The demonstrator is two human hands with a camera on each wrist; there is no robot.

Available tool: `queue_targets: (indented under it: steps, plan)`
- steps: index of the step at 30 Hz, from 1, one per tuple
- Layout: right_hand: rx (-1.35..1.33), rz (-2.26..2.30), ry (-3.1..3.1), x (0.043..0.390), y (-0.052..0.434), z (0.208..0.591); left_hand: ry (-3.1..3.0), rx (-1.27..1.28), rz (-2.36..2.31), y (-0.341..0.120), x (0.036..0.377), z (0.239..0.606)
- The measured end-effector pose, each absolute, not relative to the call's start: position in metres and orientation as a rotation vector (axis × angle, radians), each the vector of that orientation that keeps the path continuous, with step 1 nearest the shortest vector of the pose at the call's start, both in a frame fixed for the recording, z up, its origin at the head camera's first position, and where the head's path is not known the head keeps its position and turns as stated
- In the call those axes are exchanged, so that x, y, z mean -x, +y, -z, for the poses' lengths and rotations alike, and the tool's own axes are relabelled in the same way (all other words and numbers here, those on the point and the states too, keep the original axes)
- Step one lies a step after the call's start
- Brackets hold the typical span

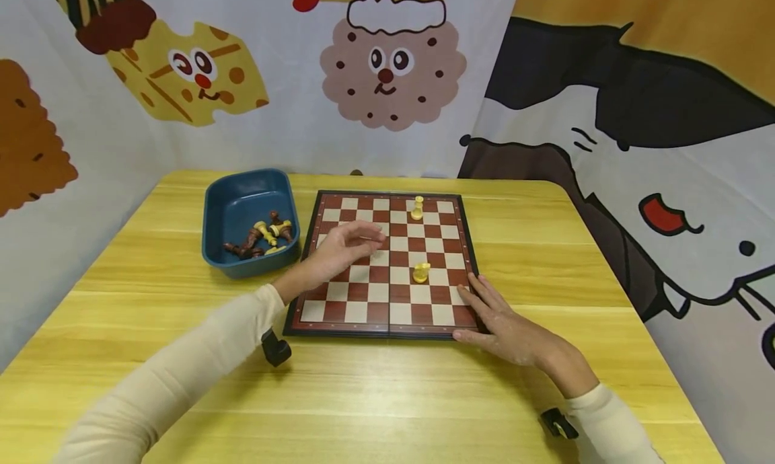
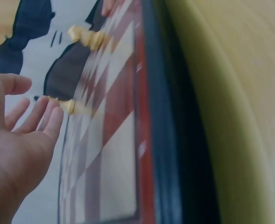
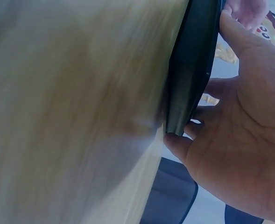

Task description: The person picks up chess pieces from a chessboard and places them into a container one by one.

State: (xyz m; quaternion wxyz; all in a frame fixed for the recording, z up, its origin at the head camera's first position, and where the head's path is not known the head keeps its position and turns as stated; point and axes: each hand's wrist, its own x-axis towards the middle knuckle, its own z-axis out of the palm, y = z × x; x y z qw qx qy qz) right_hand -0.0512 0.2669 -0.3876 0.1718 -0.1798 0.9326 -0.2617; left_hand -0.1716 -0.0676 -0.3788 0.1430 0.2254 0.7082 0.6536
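A folding chessboard (image 1: 378, 292) with red-brown and cream squares lies flat on the table. Above its left half hovers my left hand (image 1: 342, 252), fingers loosely bent and holding nothing. My right hand (image 1: 505, 326) rests at the board's near right corner, thumb by the front edge and fingers spread over the right edge. On the right half stand two pale yellow chess pieces: a knight (image 1: 421, 272) near the middle and a taller piece (image 1: 418, 208) with a flared top, like a rook, towards the far side. In the left wrist view the knight (image 2: 88, 37) shows blurred.
Left of the board, close to its edge, stands a blue plastic tub (image 1: 248, 270) holding several dark brown and pale yellow chess pieces (image 1: 262, 234). The light wooden table (image 1: 387, 397) meets a cartoon-printed cloth (image 1: 393, 151) at the back.
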Motion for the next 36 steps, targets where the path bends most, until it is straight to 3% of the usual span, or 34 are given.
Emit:
queue_targets:
  steps: [25,36]
  plan:
    - [0.503,0.8,2.613,0.053,0.269,0.388,2.207,-0.877,-1.491,0.003,0.158,0.397]
    - [0.51,0.801,2.638,0.053,0.269,0.39,2.338,-0.861,-1.425,0.008,0.159,0.398]
